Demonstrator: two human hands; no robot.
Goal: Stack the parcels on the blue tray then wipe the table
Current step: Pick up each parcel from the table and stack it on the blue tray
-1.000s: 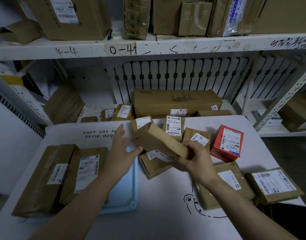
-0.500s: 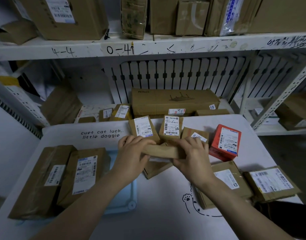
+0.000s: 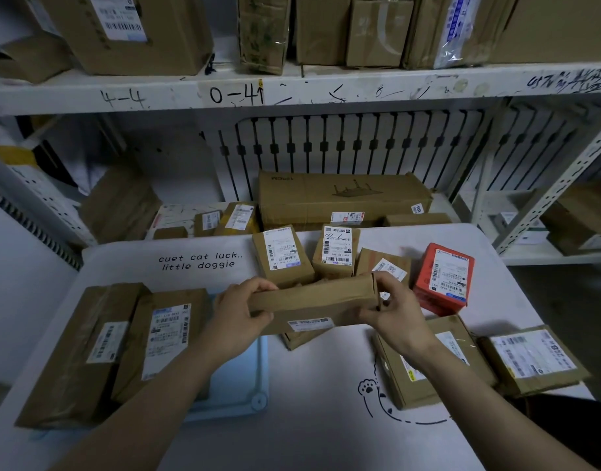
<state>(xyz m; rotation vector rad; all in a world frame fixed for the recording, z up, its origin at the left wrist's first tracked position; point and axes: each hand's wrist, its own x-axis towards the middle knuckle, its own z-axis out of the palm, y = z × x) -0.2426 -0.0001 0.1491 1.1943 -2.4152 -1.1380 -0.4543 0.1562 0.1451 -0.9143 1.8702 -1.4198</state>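
Note:
A long brown parcel point(image 3: 314, 302) hangs level above the white table point(image 3: 309, 419), held at both ends. My left hand point(image 3: 239, 316) grips its left end and my right hand point(image 3: 396, 311) grips its right end. The blue tray point(image 3: 244, 385) lies at the left under my left forearm, with two large brown parcels point(image 3: 163, 338) point(image 3: 85, 348) resting on it. A small brown parcel point(image 3: 301, 338) lies half hidden under the held one. Beyond stand two upright brown parcels point(image 3: 280, 254) point(image 3: 336, 249), a third brown one point(image 3: 384, 265) and a red parcel point(image 3: 445, 278).
Two flat brown parcels point(image 3: 425, 362) point(image 3: 533, 358) lie at the table's right edge. A long carton point(image 3: 343, 195) and small boxes sit on the low shelf behind the table. A white shelf point(image 3: 299, 88) above carries several cartons. A metal rack point(image 3: 561, 185) stands at the right.
The long parcel went from tilted in my right hand alone to level between both hands. My left hand closed on its left end, and the parcel moved slightly left.

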